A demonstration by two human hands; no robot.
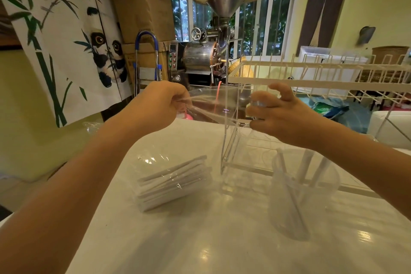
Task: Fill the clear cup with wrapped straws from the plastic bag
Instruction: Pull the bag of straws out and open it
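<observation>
A clear plastic bag [213,104] is held stretched between the left hand [160,104] and the right hand [278,113], both pinched shut on its edges. Below the right grip, the clear cup [304,196] stands holding several wrapped straws [302,169]. Below the left grip, 1 straw bundle [173,182] lies on the table [222,240].

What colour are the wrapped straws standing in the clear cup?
White wrapped straws, seen in the head view, inside the clear cup.

No readable text anywhere — no labels, brands, numbers or signs legible
</observation>
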